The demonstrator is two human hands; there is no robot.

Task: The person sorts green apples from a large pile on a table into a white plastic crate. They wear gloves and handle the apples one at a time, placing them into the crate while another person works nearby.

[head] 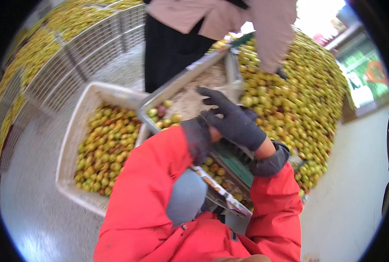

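My gloved right hand (235,122) is above a shallow, pale-lined tray (207,82), its fingers spread and nothing visible in them. Beneath it crosses my left hand (251,113), in a dark glove too; most of it is hidden, so I cannot tell whether it holds anything. Several jujubes (161,111), one dark red, lie in the tray's near left corner. To the right, a large heap of yellow-green jujubes (299,108) comes close to both hands. Below my wrists are a green strip (237,167) and more jujubes (214,170) beside a printed cardboard edge (220,193).
A white plastic bin (68,157) holding jujubes stands on the floor at left. Farther left, slatted crates (96,36) full of fruit form a curved row. Across from me stands a person in a pink top (188,13); their dark-gloved hand (281,72) reaches the heap.
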